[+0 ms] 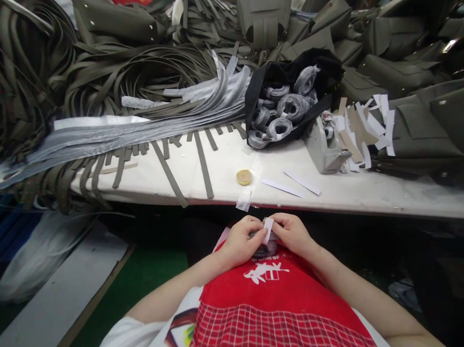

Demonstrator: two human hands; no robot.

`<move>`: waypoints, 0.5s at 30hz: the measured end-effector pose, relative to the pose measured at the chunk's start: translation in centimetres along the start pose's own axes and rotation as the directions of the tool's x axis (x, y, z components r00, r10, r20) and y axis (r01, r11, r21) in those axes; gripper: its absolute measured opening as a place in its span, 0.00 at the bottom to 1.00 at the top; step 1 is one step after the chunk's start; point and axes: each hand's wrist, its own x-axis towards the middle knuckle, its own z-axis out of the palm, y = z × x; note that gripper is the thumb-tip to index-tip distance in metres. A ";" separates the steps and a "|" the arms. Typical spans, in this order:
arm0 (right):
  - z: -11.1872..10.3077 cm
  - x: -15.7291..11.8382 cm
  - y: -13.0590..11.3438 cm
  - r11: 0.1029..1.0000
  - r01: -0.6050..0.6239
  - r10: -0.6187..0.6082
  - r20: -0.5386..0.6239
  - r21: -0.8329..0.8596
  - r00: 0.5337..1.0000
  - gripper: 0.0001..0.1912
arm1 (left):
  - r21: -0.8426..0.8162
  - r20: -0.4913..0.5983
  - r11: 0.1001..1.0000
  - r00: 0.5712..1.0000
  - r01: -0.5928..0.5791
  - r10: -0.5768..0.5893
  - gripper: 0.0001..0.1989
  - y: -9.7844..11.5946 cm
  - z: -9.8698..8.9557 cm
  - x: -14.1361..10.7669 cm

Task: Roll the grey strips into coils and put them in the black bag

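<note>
The person holds a small grey coil (265, 250) low against the red apron (300, 282), just off the front edge of the bench (372, 198), with a short white paper strip (268, 230) lying over its upper part. The left hand (240, 240) is closed, its thumb pressing on the strip. The right hand (293, 234) has its fingers curled in at the strip's other side; whether they pinch paper or coil cannot be told. The step in hand appears to be fitting the strip to the coil; whether it passes right around is hidden. From this hold, moving the strip would call for a steady coil and light, close fingertip control. On the bench are a round yellowish roll (244, 177) and two loose narrow white strips (302, 182). Behind them, a tape dispenser (328, 148) stands beside a black bag (254, 86) holding several similar coils (293, 107).
</note>
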 end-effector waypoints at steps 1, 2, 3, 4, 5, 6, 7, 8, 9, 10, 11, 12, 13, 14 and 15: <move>-0.3 0.0 -0.1 0.999 -0.022 0.022 0.034 0.023 0.999 0.14 | -0.021 0.016 0.999 0.999 0.031 -0.031 0.10 -0.1 0.1 0.0; -0.6 0.0 -0.2 0.997 -0.049 0.044 0.082 0.066 0.996 0.16 | -0.035 0.025 0.998 0.998 0.057 -0.056 0.10 -0.2 0.2 0.0; -1.0 0.1 -0.4 0.990 -0.075 0.058 0.138 0.116 0.989 0.18 | -0.043 0.024 0.996 0.997 0.077 -0.076 0.09 -0.2 0.3 0.0; -1.3 0.1 -0.5 0.983 -0.093 0.063 0.192 0.156 0.979 0.19 | -0.048 0.020 0.995 0.996 0.088 -0.087 0.08 -0.2 0.4 0.0; -1.6 0.1 -0.7 0.979 -0.103 0.060 0.234 0.177 0.970 0.20 | -0.053 0.008 0.994 0.996 0.092 -0.092 0.07 -0.2 0.4 0.0; -1.9 0.2 -0.8 0.978 -0.107 0.058 0.261 0.180 0.964 0.20 | -0.056 -0.007 0.994 0.996 0.093 -0.093 0.05 -0.2 0.4 0.0; -2.1 0.3 -0.9 0.980 -0.111 0.062 0.277 0.165 0.959 0.19 | -0.056 -0.022 0.994 0.995 0.091 -0.093 0.04 -0.1 0.4 0.0; -2.2 0.4 -0.8 0.983 -0.118 0.072 0.286 0.144 0.955 0.18 | -0.051 -0.033 0.995 0.995 0.088 -0.090 0.05 -0.1 0.4 0.0; -2.2 0.5 -0.8 0.983 -0.132 0.088 0.297 0.131 0.951 0.17 | -0.043 -0.037 0.995 0.996 0.085 -0.087 0.07 0.1 0.3 0.0; -2.2 0.7 -0.6 0.979 -0.156 0.108 0.312 0.134 0.944 0.17 | -0.036 -0.032 0.996 0.996 0.083 -0.084 0.09 0.2 0.3 -0.1; -2.1 0.9 -0.4 0.971 -0.188 0.130 0.334 0.149 0.934 0.16 | -0.032 -0.016 0.996 0.997 0.081 -0.081 0.09 0.4 0.2 -0.1; -2.1 1.1 -0.2 0.961 -0.222 0.150 0.361 0.165 0.921 0.16 | -0.032 0.007 0.996 0.997 0.077 -0.077 0.09 0.6 0.1 -0.2; -2.0 1.2 -0.1 0.953 -0.249 0.168 0.384 0.171 0.908 0.16 | -0.034 0.027 0.997 0.997 0.074 -0.073 0.09 0.8 0.0 -0.2; -2.0 1.3 -0.1 0.951 -0.262 0.181 0.396 0.162 0.900 0.16 | -0.035 0.040 0.997 0.997 0.070 -0.068 0.10 0.9 -0.1 -0.3; -2.0 1.3 -0.2 0.959 -0.253 0.186 0.389 0.130 0.902 0.15 | -0.029 0.045 0.998 0.997 0.064 -0.063 0.11 0.9 -0.3 -0.2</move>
